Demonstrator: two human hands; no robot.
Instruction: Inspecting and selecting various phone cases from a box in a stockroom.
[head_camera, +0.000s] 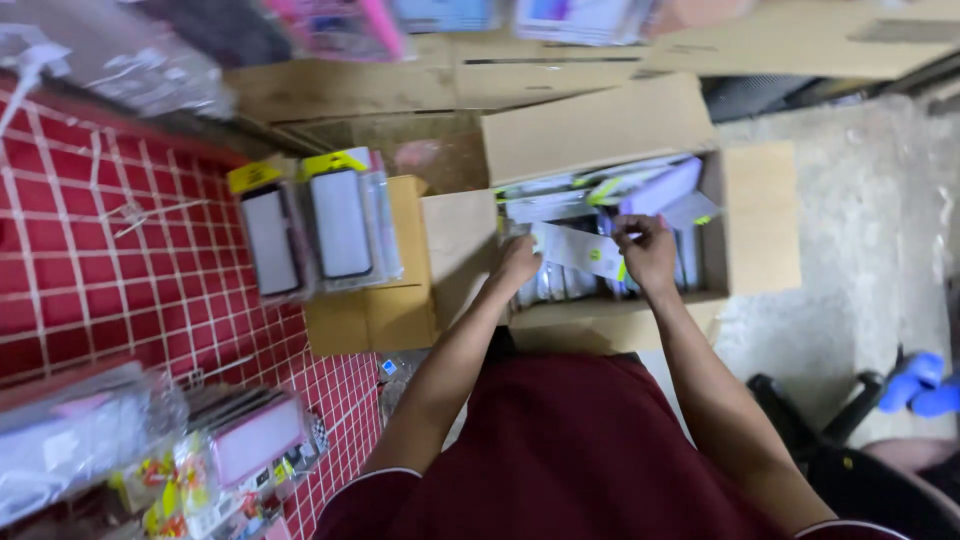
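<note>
red tiled surface (60, 270) with white grout at left, rough grey concrete floor (860, 230) at right, dim light

A flat clear packet (578, 250) with a white card inside and a yellow-green tab lies tilted above an open cardboard box (600, 130) of similar packets.

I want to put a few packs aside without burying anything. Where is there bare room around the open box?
Bare concrete floor lies right of the open cardboard box. The red tiled surface is bare left of the two upright packs. Crowded: inside the box, where the left hand and right hand hold a pack, and the lower-left corner's heaped packs.
</note>
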